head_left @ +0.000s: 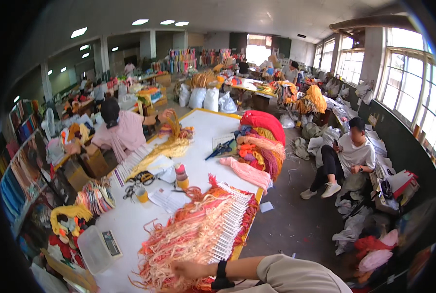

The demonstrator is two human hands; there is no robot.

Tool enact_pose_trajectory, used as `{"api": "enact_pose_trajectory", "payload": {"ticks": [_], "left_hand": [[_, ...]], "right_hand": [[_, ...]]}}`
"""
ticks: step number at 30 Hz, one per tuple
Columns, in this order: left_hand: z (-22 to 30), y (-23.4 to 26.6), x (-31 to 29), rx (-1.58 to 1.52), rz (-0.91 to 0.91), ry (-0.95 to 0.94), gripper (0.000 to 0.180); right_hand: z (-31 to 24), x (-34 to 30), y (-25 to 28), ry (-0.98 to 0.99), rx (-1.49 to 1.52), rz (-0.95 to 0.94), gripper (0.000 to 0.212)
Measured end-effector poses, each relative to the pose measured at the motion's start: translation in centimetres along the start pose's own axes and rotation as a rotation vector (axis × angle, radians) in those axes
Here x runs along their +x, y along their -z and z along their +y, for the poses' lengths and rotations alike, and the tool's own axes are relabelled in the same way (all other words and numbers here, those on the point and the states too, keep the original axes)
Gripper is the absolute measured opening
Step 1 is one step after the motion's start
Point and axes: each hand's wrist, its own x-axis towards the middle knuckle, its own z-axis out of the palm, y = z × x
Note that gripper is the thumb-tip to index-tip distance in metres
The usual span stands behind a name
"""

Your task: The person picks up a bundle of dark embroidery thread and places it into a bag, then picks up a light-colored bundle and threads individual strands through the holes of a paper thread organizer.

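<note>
My right hand (187,270) reaches in from the lower right, a black band on its wrist. Its curled fingers are closed on pink and peach yarn strands (188,232) at the table's near end. Loose ends of this yarn spread to the left. On their right side the strands run along a white slotted strip (228,222), with darker red yarn (247,215) showing past it. The fingertips are partly lost among the strands. My left hand does not show.
Beyond the yarn stand thread cones (181,177), scissors (142,178) and paper sheets (166,199). A clear plastic box (93,249) and a small scale (111,243) lie left. Colourful yarn bundles (264,146) line the right edge. A co-worker (122,129) handles yellow yarn; a person (350,156) sits right.
</note>
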Motion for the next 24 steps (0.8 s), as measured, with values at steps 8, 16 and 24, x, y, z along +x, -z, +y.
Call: {"api": "enact_pose_trajectory", "payload": {"ticks": [8, 16, 24], "left_hand": [[1.3, 8.4, 0.9, -0.504, -0.098, -0.183, 0.046], [-13.9, -5.2, 7.7, -0.299, -0.104, 0.54, 0.018], [-23.6, -12.7, 14.2, 0.288, 0.247, 0.571, 0.014]], "right_hand": [[12.7, -10.8, 31.0, -0.016, -0.075, 0.971, 0.016], [10.9, -8.5, 24.0, -0.448, -0.318, 0.35, 0.011], [17.1, -4.8, 10.7, -0.293, -0.256, -0.208, 0.017]]}}
